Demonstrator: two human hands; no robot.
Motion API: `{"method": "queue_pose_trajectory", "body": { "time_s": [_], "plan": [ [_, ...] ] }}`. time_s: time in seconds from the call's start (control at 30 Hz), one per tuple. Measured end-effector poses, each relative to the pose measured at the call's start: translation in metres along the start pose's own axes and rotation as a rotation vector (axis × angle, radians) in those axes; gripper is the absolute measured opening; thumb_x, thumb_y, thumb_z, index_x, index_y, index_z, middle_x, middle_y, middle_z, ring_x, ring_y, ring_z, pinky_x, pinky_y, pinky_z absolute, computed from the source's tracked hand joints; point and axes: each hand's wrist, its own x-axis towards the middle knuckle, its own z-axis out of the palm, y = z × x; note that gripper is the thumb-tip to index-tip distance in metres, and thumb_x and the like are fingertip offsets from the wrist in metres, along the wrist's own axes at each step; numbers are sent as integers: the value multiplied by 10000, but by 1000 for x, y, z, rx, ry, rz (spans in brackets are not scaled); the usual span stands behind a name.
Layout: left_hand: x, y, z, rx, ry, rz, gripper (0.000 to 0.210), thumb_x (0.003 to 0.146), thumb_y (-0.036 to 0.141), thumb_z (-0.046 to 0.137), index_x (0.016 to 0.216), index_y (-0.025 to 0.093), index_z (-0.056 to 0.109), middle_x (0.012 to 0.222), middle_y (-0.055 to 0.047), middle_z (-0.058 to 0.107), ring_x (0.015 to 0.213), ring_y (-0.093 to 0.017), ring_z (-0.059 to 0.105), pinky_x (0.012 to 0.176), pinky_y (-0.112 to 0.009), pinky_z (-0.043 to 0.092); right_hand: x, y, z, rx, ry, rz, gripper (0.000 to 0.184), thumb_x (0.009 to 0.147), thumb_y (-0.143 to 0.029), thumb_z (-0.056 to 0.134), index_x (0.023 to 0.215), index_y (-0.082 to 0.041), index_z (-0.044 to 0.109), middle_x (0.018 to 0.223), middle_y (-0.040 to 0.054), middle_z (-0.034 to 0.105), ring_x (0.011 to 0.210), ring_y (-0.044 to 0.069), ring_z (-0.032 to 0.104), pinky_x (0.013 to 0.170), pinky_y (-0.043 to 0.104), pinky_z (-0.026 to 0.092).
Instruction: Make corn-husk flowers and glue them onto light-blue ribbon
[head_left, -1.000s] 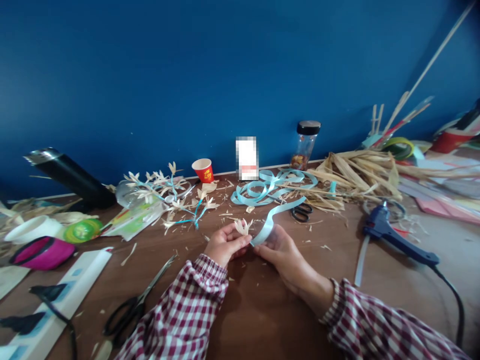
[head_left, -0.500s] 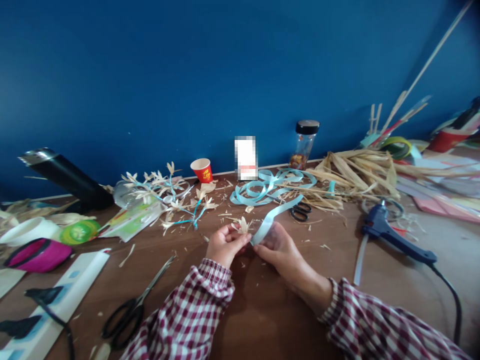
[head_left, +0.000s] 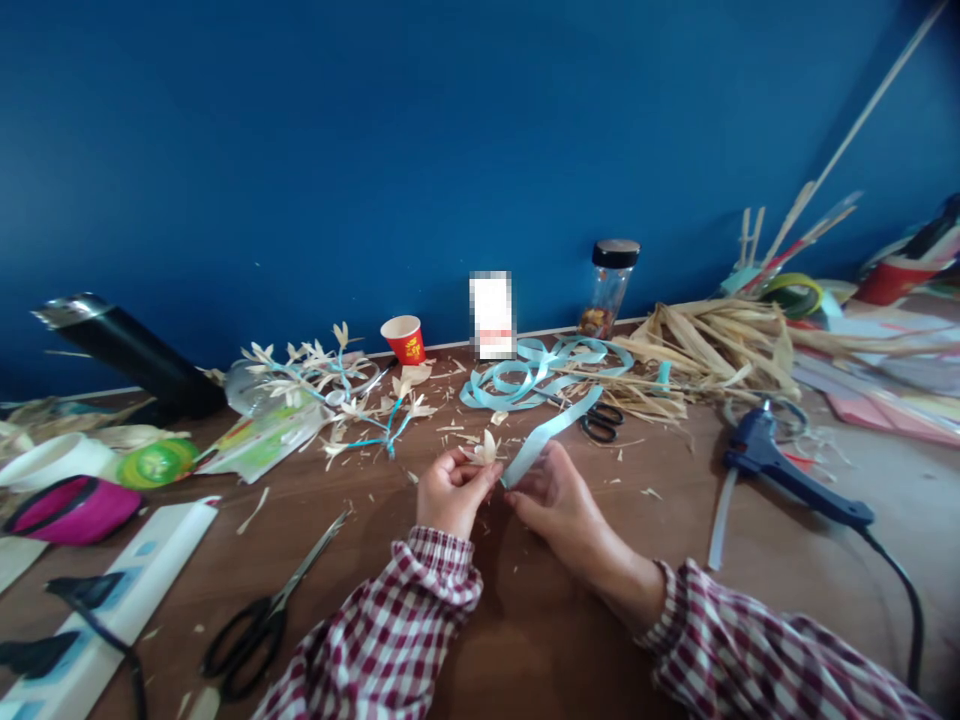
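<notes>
My left hand (head_left: 456, 492) pinches a small cream husk flower (head_left: 487, 450) whose petals point up past the fingertips. Close beside it, my right hand (head_left: 564, 500) has thumb and fingers closed around the end of a light blue ribbon (head_left: 544, 437). The ribbon runs up and away toward a loose coil of blue ribbon (head_left: 499, 385) on the table. Its near end meets the base of the flower between the two hands; whether it is wrapped there is too small to tell. Beyond my left hand lies a branch of similar flowers with blue-wrapped stems (head_left: 390, 435).
Black-handled scissors (head_left: 255, 630) lie at the left near a white power strip (head_left: 127, 610); smaller scissors (head_left: 601, 422) rest behind my right hand. A blue glue gun (head_left: 787, 475) lies right. Behind are a red paper cup (head_left: 405, 342), a glass jar (head_left: 609, 290) and dried husks (head_left: 712, 340).
My left hand and forearm have shifted slightly to the right, and the flower has turned a little. My right hand stays nearly in place, still holding the ribbon.
</notes>
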Motion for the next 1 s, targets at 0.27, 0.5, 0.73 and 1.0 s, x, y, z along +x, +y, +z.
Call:
{"method": "queue_pose_trajectory", "body": {
  "time_s": [0.27,0.5,0.73,1.0],
  "plan": [
    [-1,4,0,10,2,-24,365,564,249,792,832,139,569,551,-1,647,453,-97,565,458,-203,481,2,-3,0,77,28,53,367,639,-136,681,900,-231,441,863,-13,591,738,130,600,655,252,475],
    [-8,13,-3,-44,-13,-167,307,673,339,720,849,153,551,666,-13,618,485,-74,538,444,-201,503,2,-15,0,180,75,116,373,612,-140,715,883,-225,473,795,-32,617,696,114,591,650,242,464],
    [-10,14,-8,-243,-314,-297,205,638,254,758,772,116,685,548,45,495,415,4,409,348,-57,360,-1,-28,-1,316,16,268,380,589,-126,732,894,-216,523,854,-13,648,723,117,616,704,255,500],
    [-7,10,-6,-446,-329,-416,113,714,95,680,826,106,686,570,41,493,413,17,413,332,-30,347,0,-21,-6,381,-11,328,360,574,-123,745,881,-207,576,808,-21,658,740,129,637,786,288,514]
  ]
}}
